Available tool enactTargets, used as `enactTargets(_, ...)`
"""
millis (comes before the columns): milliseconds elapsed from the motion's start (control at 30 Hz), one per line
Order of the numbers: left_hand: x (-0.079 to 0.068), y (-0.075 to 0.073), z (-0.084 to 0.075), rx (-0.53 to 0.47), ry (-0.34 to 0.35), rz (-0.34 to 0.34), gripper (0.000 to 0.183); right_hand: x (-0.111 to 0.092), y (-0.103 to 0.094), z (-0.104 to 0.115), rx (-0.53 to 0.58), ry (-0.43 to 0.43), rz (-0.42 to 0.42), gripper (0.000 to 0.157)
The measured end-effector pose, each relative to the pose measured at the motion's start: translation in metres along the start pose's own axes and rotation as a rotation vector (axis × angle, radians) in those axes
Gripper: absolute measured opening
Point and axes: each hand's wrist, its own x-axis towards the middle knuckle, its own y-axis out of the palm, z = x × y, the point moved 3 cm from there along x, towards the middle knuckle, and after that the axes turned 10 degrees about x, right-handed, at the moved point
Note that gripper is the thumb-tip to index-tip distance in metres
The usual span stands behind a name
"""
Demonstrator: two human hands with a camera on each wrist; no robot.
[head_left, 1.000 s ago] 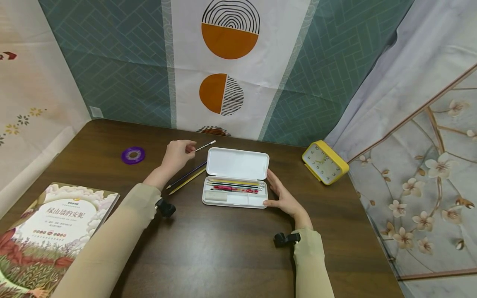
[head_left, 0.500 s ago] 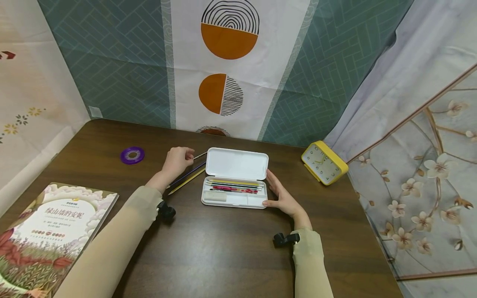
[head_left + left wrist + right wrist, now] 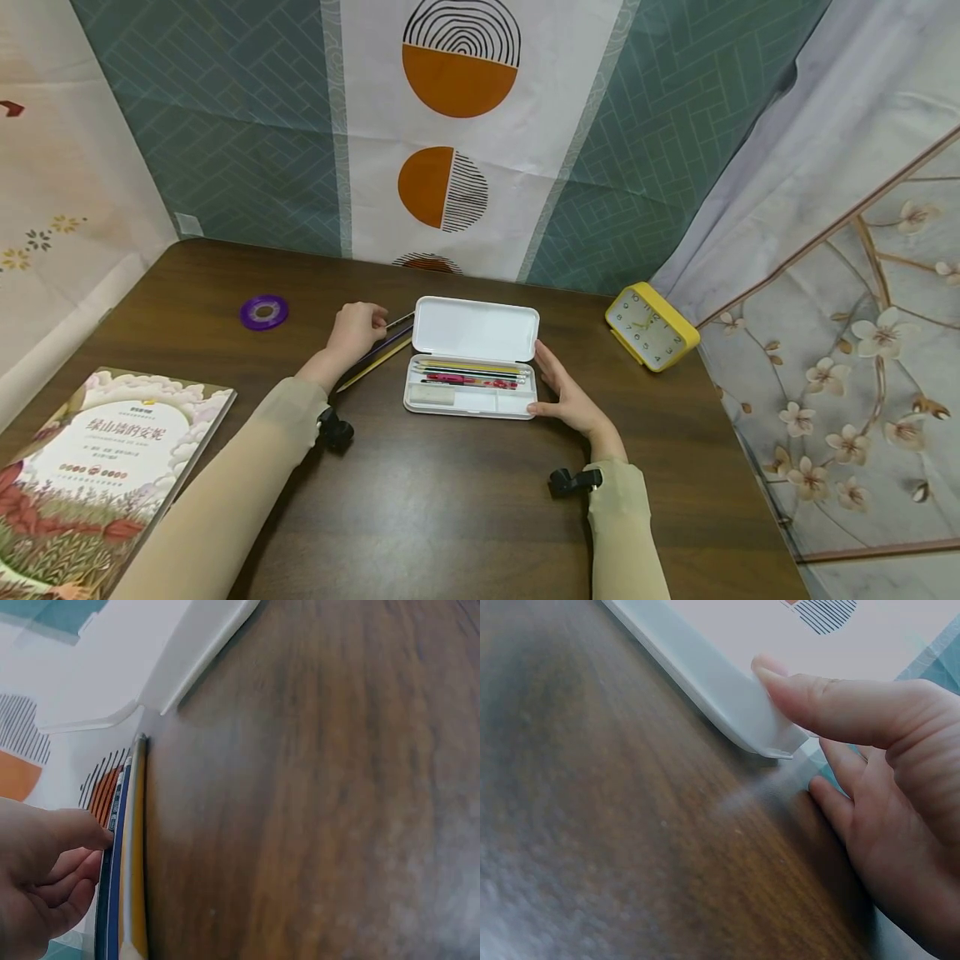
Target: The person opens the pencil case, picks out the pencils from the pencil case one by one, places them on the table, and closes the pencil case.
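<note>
A white pencil case [image 3: 457, 403] lies open in the middle of the brown table, its lid [image 3: 476, 329] tipped back, with several pens and an eraser inside. My right hand [image 3: 561, 388] rests with straight fingers against the case's right end; in the right wrist view its thumb [image 3: 832, 701] touches the case corner [image 3: 727, 705]. My left hand [image 3: 356, 328] is low at the table left of the lid and pinches a thin pen [image 3: 401, 319]. Beside it lie a blue pencil [image 3: 112, 900] and a yellow pencil [image 3: 375, 363], close to my fingertips [image 3: 82, 832].
A yellow alarm clock [image 3: 651, 327] stands at the back right. A purple tape roll [image 3: 264, 312] lies at the back left. An illustrated book [image 3: 97, 467] sits at the front left corner. Patterned cloth walls close in the table behind and on both sides.
My left hand has come down from above the table with the thin pen, lowering it beside the two pencils. The right hand and the case have stayed put.
</note>
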Motion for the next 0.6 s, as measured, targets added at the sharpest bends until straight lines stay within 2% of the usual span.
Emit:
enactTargets(100, 0.0, 0.0, 0.0, -0.004, -0.003, 0.002, 0.028, 0.003, -0.004, -0.013, -0.004, -0.009, -0.005, 0.106)
enactTargets(367, 0.0, 0.001, 0.0, -0.009, -0.003, -0.003, 0.028, 0.003, -0.004, -0.014, -0.011, 0.006, -0.012, 0.107)
enactTargets(433, 0.0, 0.001, -0.001, -0.009, -0.002, 0.0, 0.028, 0.003, -0.004, -0.013, -0.008, 0.012, -0.011, 0.107)
enactTargets(600, -0.001, 0.0, -0.002, -0.011, -0.002, 0.006, 0.03, 0.0, 0.001, 0.006, 0.004, 0.028, 0.0, 0.105)
